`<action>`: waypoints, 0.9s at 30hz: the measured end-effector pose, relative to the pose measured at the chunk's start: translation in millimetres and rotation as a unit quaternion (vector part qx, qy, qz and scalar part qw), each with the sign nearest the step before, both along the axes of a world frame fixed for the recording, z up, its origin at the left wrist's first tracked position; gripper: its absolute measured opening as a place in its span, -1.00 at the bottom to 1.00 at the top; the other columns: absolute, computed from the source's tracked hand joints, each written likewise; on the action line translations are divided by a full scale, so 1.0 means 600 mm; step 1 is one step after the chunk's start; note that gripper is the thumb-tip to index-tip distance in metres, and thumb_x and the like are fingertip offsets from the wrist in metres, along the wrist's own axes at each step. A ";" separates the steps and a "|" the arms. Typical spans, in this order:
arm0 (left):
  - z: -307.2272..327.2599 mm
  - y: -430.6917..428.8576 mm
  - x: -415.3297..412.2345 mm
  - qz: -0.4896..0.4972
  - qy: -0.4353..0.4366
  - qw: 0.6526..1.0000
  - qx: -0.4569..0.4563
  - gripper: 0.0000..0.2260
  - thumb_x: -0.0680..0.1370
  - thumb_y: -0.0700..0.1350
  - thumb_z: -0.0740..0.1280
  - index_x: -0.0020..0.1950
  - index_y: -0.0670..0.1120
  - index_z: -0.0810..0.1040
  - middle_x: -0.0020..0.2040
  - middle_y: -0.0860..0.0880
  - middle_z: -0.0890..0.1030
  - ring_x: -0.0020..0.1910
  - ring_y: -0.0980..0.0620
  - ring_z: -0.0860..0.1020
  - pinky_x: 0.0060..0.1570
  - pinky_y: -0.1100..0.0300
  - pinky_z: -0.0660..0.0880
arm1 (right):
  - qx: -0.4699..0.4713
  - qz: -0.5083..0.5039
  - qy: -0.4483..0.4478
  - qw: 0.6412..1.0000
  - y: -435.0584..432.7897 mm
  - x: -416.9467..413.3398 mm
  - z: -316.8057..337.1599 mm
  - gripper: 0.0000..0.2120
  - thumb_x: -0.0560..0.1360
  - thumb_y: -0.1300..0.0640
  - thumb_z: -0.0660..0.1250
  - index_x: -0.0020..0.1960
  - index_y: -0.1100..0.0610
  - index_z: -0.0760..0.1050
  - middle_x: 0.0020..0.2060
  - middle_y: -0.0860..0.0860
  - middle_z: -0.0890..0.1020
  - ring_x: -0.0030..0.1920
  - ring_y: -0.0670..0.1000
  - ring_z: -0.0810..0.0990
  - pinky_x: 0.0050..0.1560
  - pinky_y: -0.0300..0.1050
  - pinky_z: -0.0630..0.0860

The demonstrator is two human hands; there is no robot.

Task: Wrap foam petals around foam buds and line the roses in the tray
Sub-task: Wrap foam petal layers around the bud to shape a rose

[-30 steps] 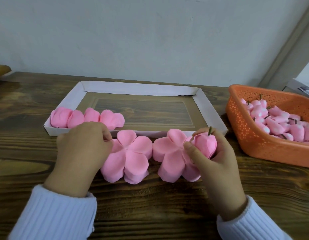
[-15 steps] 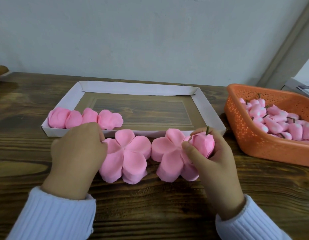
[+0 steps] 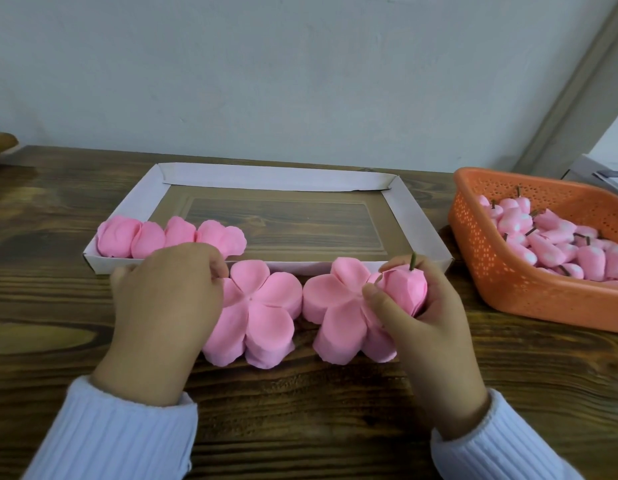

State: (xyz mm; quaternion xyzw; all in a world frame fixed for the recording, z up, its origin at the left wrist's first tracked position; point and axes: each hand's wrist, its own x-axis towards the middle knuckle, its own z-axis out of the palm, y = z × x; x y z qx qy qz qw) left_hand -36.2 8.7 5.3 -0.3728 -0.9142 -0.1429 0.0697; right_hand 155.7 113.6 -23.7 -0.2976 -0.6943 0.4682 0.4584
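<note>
1. At the near edge of the dark wood tabletop (image 3: 300, 427), two white ribbed sleeves (image 3: 120, 434) are reaching in.
2. The left hand (image 3: 165, 299) is lying knuckles up, its fingers curling down at the left edge of the left petal stack (image 3: 262, 313). The fingertips are hidden, so I cannot tell whether they are pinching a petal.
3. The right hand (image 3: 421, 313) is gripping a foam bud (image 3: 404, 287), with thumb and fingers curling round it. The bud is pink, rounded and layered, with a thin greenish stem (image 3: 413, 261) sticking up. It is hovering over the right side of the right petal stack (image 3: 335, 313).
4. Both stacks are pink, five-lobed and flower-shaped. They are lying side by side just in front of the tray's near wall.
5. The white card tray (image 3: 276, 178) is holding four pink roses (image 3: 169, 235). They are sitting in a row along its near wall, starting at its near-left corner.
6. At the tabletop's right edge, an orange perforated basket (image 3: 501, 271) is holding a heap of pink buds (image 3: 557, 244) with stems.
</note>
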 end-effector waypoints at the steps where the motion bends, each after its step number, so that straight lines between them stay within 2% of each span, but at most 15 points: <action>1: 0.001 -0.001 -0.001 -0.002 -0.001 1.000 0.006 -0.85 0.55 -0.09 0.27 -0.03 0.13 0.60 -0.10 0.07 0.60 -0.07 -0.01 0.51 -0.15 0.10 0.30 | -0.001 -0.001 -0.003 1.000 0.000 -0.001 0.000 -0.85 0.43 0.25 0.45 -0.11 0.08 0.51 -0.26 -0.05 0.61 -0.26 -0.08 0.58 -0.25 -0.14 0.57; 4: 0.003 -0.004 -0.002 -0.003 -0.004 1.000 -0.001 -0.88 0.55 -0.06 0.27 -0.06 0.13 0.59 -0.11 0.08 0.63 -0.07 0.00 0.52 -0.16 0.12 0.30 | 0.000 -0.002 -0.005 1.000 0.002 -0.003 0.000 -0.84 0.43 0.25 0.46 -0.11 0.07 0.52 -0.26 -0.05 0.61 -0.26 -0.08 0.59 -0.25 -0.16 0.58; 6: 0.002 -0.005 0.000 -0.004 -0.010 1.000 0.018 -0.87 0.54 -0.12 0.29 -0.08 0.10 0.58 -0.16 0.06 0.60 -0.14 -0.02 0.52 -0.19 0.12 0.32 | -0.002 0.000 -0.003 1.000 0.001 -0.003 0.000 -0.86 0.42 0.18 0.46 -0.12 0.05 0.52 -0.26 -0.06 0.61 -0.26 -0.10 0.59 -0.25 -0.20 0.58; 9: 0.002 -0.007 -0.002 -0.002 -0.030 0.997 0.065 -0.88 0.51 -0.22 0.29 -0.12 0.01 0.53 -0.22 -0.03 0.55 -0.22 -0.09 0.49 -0.20 0.06 0.39 | -0.005 0.000 -0.006 1.000 0.002 -0.002 -0.001 -0.85 0.43 0.23 0.46 -0.11 0.06 0.52 -0.25 -0.05 0.61 -0.25 -0.07 0.60 -0.23 -0.14 0.59; 13: -0.003 -0.007 -0.008 -0.010 -0.052 0.997 0.052 -0.89 0.51 -0.23 0.30 -0.16 -0.04 0.54 -0.19 -0.05 0.61 -0.17 -0.10 0.54 -0.17 0.01 0.47 | -0.002 -0.005 -0.006 1.000 0.001 -0.002 0.001 -0.87 0.37 0.13 0.44 -0.13 0.08 0.52 -0.26 -0.02 0.61 -0.25 -0.05 0.59 -0.24 -0.13 0.57; 15: -0.005 -0.008 -0.009 -0.015 -0.059 0.997 0.053 -0.89 0.51 -0.23 0.30 -0.16 -0.06 0.56 -0.18 -0.06 0.63 -0.16 -0.10 0.55 -0.19 0.04 0.46 | -0.001 -0.006 -0.007 1.000 0.000 -0.002 0.001 -0.87 0.37 0.12 0.44 -0.13 0.08 0.51 -0.27 -0.02 0.60 -0.26 -0.04 0.59 -0.24 -0.12 0.58; 17: -0.006 -0.008 -0.010 -0.019 -0.069 0.996 0.059 -0.91 0.51 -0.24 0.31 -0.12 -0.08 0.57 -0.17 -0.07 0.64 -0.14 -0.10 0.56 -0.19 0.07 0.43 | -0.001 -0.007 -0.010 1.000 0.001 -0.002 0.001 -0.87 0.42 0.19 0.47 -0.13 0.10 0.52 -0.26 0.00 0.61 -0.25 -0.02 0.59 -0.22 -0.05 0.58; 19: -0.005 -0.008 -0.012 -0.022 -0.063 0.996 0.061 -0.90 0.51 -0.25 0.30 -0.11 -0.10 0.58 -0.17 -0.09 0.63 -0.16 -0.09 0.54 -0.26 0.12 0.35 | 0.000 -0.006 -0.014 1.000 0.001 -0.001 0.000 -0.87 0.42 0.24 0.45 -0.12 0.09 0.52 -0.25 -0.01 0.61 -0.24 -0.03 0.60 -0.22 -0.05 0.59; 22: -0.004 -0.009 -0.013 -0.019 -0.056 0.997 0.054 -0.86 0.51 -0.26 0.30 -0.19 -0.09 0.60 -0.22 -0.09 0.59 -0.24 -0.06 0.50 -0.37 0.16 0.21 | 0.000 -0.008 -0.017 1.000 0.002 -0.001 -0.001 -0.88 0.40 0.21 0.44 -0.11 0.07 0.53 -0.24 -0.04 0.62 -0.22 -0.04 0.61 -0.21 -0.08 0.61; 24: -0.006 -0.009 -0.013 -0.017 -0.073 0.995 0.060 -0.89 0.50 -0.26 0.32 -0.16 -0.10 0.60 -0.21 -0.08 0.59 -0.22 -0.07 0.51 -0.33 0.14 0.29 | 0.002 -0.009 -0.016 1.000 0.002 -0.002 -0.001 -0.88 0.40 0.22 0.44 -0.11 0.08 0.53 -0.24 -0.04 0.62 -0.23 -0.05 0.61 -0.22 -0.08 0.60; 27: -0.004 -0.008 -0.013 -0.008 -0.107 0.992 0.062 -0.89 0.48 -0.27 0.34 -0.08 -0.07 0.57 -0.15 -0.07 0.62 -0.13 -0.10 0.55 -0.13 0.02 0.47 | 0.002 -0.011 -0.019 1.000 0.003 -0.002 -0.002 -0.86 0.43 0.23 0.45 -0.11 0.05 0.53 -0.23 -0.04 0.62 -0.21 -0.04 0.61 -0.21 -0.06 0.61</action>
